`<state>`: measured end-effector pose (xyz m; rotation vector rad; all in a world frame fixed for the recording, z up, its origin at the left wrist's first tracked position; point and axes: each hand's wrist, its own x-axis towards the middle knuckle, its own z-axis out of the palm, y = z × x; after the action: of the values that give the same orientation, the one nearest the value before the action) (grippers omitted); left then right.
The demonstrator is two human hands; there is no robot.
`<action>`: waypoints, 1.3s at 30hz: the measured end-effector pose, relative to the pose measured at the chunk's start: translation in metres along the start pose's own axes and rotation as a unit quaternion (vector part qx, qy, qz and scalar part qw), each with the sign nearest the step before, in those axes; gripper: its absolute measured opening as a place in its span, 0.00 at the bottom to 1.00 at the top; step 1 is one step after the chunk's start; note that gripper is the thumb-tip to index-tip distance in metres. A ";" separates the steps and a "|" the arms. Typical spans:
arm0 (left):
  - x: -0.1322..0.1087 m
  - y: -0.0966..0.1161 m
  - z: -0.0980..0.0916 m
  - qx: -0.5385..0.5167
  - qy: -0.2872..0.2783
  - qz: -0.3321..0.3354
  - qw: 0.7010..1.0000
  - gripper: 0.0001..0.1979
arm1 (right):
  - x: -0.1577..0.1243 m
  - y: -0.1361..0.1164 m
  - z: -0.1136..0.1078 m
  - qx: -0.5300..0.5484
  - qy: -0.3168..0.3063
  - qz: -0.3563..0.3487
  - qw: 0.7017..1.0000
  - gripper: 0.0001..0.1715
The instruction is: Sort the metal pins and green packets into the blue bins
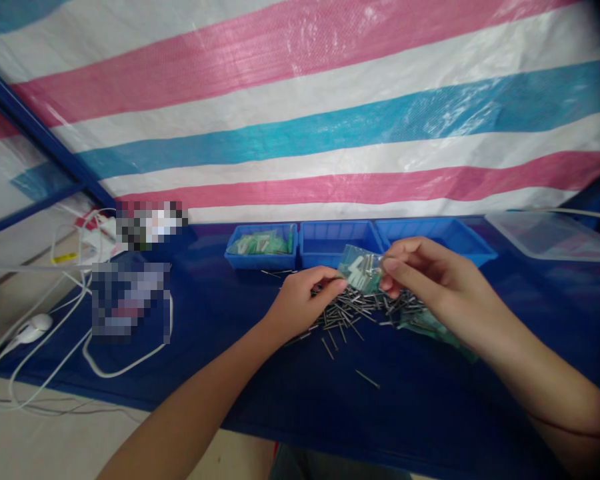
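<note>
Between my two hands hangs a small clear plastic bag (361,270) with white plugs and metal screws inside. Thumb and fingers of my left hand (305,297) pinch its left edge. My right hand (425,270) grips the bag's right side, fingers curled. Below the hands lies a loose pile of screws (347,310) on the blue table. One single screw (367,379) rests apart, nearer the front. Under my right forearm are some greenish plastic bags (433,325), partly hidden by the arm.
Three blue bins stand along the back: a left bin (263,263) with filled bags, a middle bin (337,257) and a wide right bin (437,233). A clear plastic lid (555,235) lies at the right. White cables (125,370) and a power strip (100,240) occupy the left.
</note>
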<state>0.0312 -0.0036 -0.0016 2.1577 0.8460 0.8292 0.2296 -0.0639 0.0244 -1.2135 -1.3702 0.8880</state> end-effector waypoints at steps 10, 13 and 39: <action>0.000 -0.001 -0.002 -0.111 0.026 -0.060 0.992 0.13 | 0.005 0.008 -0.002 -0.005 0.002 0.076 0.997 0.20; 0.001 -0.001 -0.002 -0.117 0.031 -0.069 0.990 0.13 | 0.005 0.007 -0.002 -0.016 0.001 0.075 0.997 0.20; 0.003 -0.005 0.002 -0.239 0.094 -0.072 0.964 0.10 | 0.004 0.011 0.008 0.113 0.044 0.106 0.987 0.13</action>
<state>0.0329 0.0004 -0.0059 1.5959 0.7870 1.0519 0.2245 -0.0569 0.0132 -1.2215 -1.0522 1.0936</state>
